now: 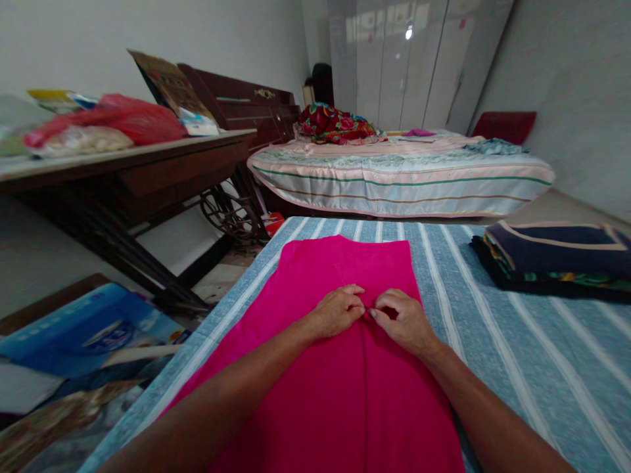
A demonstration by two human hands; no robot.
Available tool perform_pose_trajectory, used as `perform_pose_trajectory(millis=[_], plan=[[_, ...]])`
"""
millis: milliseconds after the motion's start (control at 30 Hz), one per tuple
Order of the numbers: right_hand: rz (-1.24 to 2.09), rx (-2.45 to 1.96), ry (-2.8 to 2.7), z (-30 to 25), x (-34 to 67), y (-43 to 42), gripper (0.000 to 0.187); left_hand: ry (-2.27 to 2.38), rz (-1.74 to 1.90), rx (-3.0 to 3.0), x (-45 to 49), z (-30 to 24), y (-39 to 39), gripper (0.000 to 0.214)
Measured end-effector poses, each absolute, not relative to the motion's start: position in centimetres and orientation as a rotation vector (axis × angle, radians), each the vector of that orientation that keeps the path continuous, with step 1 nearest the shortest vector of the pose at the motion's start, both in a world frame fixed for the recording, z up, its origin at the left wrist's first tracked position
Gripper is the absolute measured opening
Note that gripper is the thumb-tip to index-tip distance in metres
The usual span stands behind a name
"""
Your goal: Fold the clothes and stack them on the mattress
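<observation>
I see the left hand (340, 312) and right hand (407, 323) pinching a pink garment (315, 394) laid along the left edge of the striped sheet (522, 348).

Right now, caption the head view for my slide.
Left hand and right hand pinch a bright pink garment laid on striped blue fabric.

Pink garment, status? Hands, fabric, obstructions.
Left hand and right hand pinch pink garment at its dark line. Garment spread on striped sheet. Folded stack to the right, apart from it.
</observation>
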State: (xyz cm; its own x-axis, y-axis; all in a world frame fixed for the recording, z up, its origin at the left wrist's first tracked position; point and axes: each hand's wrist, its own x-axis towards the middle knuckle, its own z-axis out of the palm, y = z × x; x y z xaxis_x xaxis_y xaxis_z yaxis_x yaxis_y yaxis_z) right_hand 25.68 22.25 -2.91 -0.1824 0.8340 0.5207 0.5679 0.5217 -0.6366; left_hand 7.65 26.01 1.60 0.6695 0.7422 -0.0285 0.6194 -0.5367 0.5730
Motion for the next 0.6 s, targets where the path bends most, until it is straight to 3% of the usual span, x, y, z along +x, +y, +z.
perform_pose_trajectory(millis=[233, 367, 600], plan=[[0.354, -1.127, -1.981, -2.9, 25.8, 22.2, 0.004, 1.071, 0.45, 2.224, 7.8, 0.7, 25.8, 0.009], [0.269, -1.099, -1.984, -2.9, 25.7, 22.1, 0.009, 1.059, 0.479, 2.196, 7.7, 1.1, 26.5, 0.005], [0.118, -1.068, -2.062, -2.9, 25.4, 21.8, 0.008, 1.481, 0.35, 2.516, 10.2, 2.6, 27.9, 0.036]])
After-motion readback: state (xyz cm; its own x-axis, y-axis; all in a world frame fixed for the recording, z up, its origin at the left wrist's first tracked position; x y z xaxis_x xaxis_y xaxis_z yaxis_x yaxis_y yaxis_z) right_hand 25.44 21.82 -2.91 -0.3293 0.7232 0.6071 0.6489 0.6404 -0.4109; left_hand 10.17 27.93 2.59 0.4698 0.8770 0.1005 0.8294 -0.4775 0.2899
